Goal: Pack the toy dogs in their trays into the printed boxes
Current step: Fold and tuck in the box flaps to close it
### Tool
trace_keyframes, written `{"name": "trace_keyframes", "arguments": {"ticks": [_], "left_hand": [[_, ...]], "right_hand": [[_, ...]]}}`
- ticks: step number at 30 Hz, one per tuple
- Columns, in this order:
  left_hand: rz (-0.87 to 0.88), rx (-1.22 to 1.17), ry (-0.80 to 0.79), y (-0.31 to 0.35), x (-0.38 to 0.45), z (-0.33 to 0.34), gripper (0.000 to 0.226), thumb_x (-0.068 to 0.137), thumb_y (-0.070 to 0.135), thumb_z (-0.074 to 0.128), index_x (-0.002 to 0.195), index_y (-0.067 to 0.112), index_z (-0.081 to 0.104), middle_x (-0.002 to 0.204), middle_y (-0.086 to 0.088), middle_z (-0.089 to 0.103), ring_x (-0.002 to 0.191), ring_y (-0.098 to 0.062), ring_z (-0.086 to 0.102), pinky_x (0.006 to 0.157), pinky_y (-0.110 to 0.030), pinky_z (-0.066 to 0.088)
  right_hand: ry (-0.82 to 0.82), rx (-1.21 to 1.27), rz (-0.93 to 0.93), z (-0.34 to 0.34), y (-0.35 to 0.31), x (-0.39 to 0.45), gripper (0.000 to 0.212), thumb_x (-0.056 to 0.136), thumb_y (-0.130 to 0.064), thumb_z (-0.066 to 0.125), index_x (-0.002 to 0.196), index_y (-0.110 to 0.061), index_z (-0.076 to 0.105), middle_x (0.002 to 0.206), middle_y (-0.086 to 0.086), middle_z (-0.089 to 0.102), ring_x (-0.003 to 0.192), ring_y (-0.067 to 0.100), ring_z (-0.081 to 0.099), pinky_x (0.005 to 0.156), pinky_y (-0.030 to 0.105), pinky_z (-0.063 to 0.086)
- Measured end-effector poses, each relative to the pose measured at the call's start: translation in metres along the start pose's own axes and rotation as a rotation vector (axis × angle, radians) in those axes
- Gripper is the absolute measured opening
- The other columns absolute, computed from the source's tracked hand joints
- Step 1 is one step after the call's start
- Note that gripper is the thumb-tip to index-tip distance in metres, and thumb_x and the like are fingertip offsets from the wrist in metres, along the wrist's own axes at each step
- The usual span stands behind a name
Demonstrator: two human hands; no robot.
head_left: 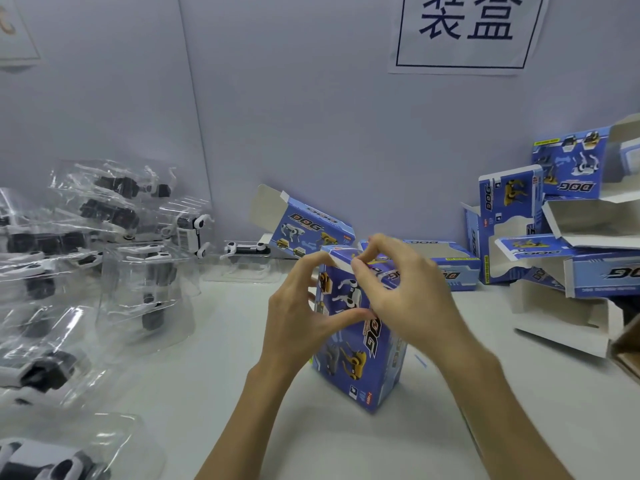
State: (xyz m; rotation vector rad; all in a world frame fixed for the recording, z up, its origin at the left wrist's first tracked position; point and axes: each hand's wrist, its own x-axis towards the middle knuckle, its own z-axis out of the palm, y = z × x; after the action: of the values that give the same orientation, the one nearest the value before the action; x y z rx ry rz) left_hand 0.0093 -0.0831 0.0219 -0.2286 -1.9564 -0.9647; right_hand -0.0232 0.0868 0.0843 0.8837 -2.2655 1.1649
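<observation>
Box [360,344]: blue printed, stands upright on the white table [207,375], centre, between both hands.
Left hand [294,317]: curled round the box's upper left side, thumb on the front face.
Right hand [405,292]: fingertips pinch the top flap.
Trays with toy dogs [104,244]: heaped at left, apart from the hands.
Other boxes [554,230]: open, piled at right.

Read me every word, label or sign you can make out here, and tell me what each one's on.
"装盒": white paper sign on the wall.
"DOG": upright printed box held by the left hand and right hand.
"DOG": tilted open box behind it.
"DOG", upside down: stacked boxes at right.
Smaller print on all boxes: too blurred to read.
</observation>
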Motion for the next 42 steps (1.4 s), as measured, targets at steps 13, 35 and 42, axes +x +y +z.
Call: {"name": "trace_keyframes", "arguments": {"ticks": [13, 35, 42], "left_hand": [[0.104, 0.36, 0.078, 0.008, 0.001, -0.002, 0.096, 0.064, 0.095, 0.06, 0.127, 0.024, 0.044, 0.102, 0.01, 0.074, 0.072, -0.007, 0.069, 0.058, -0.014, 0.048], [-0.288, -0.626, -0.067, -0.003, 0.002, 0.01, 0.02, 0.107, 0.03, 0.041, 0.123, 0.022, 0.049, 0.14, -0.001, 0.06, 0.124, -0.022, 0.064, 0.073, -0.041, 0.065], [-0.256, -0.712, -0.101, -0.003, 0.0, 0.011, 0.018, 0.107, 0.028, 0.038, 0.122, 0.021, 0.046, 0.133, 0.008, 0.064, 0.121, -0.021, 0.068, 0.072, -0.031, 0.063]], "right_hand": [[-0.559, -0.018, 0.079, -0.027, -0.009, 0.054, 0.028, 0.101, -0.04, 0.067, 0.126, -0.05, 0.071, 0.123, -0.013, 0.073, 0.107, 0.02, 0.069, 0.094, 0.047, 0.06], [0.224, 0.357, -0.153, 0.028, 0.053, -0.01, 0.027, 0.089, -0.033, 0.077, 0.115, -0.024, 0.08, 0.139, -0.005, 0.066, 0.13, 0.02, 0.059, 0.105, 0.045, 0.052], [0.138, 0.388, -0.123, 0.025, 0.054, -0.011, 0.03, 0.089, -0.036, 0.075, 0.118, -0.028, 0.077, 0.151, -0.002, 0.052, 0.143, 0.011, 0.047, 0.101, 0.015, 0.048]]}}
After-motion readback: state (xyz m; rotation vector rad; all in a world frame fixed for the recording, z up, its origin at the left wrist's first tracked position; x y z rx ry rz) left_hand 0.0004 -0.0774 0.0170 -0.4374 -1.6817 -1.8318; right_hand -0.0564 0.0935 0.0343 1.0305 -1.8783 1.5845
